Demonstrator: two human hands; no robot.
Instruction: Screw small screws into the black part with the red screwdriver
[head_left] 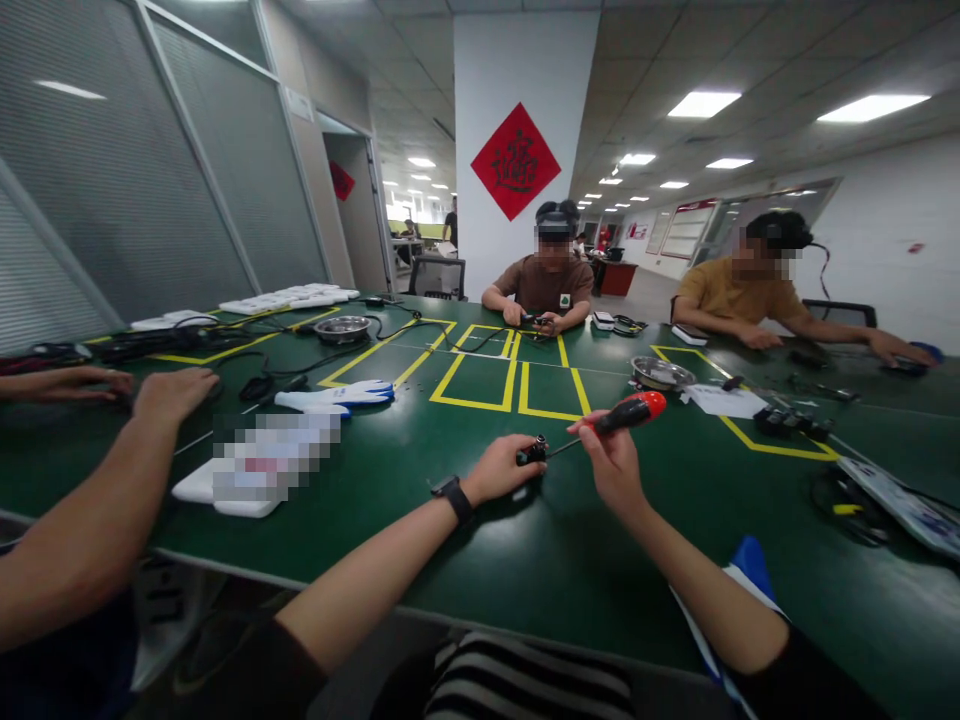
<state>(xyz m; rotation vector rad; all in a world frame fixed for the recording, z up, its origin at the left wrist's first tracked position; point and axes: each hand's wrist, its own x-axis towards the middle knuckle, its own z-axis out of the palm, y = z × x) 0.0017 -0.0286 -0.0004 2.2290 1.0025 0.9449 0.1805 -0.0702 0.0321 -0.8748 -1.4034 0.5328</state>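
Observation:
My left hand (501, 470), with a black watch on its wrist, grips a small black part (531, 453) just above the green table. Its exact kind is too small to make out. In my right hand (615, 468) is a screwdriver (630, 411) with a red and black handle, held between thumb and fingers. The handle tilts up to the right. Its thin metal shaft points down-left, and the tip is at or very near the black part; whether they touch I cannot tell.
White-and-blue gloves (337, 397) lie left, beyond a white package (255, 465). Metal bowls (663, 373) (341, 328) and black blocks (791, 422) sit on the yellow-taped table (450, 560). A neighbour's arm (97, 520) reaches in at left; two people sit opposite.

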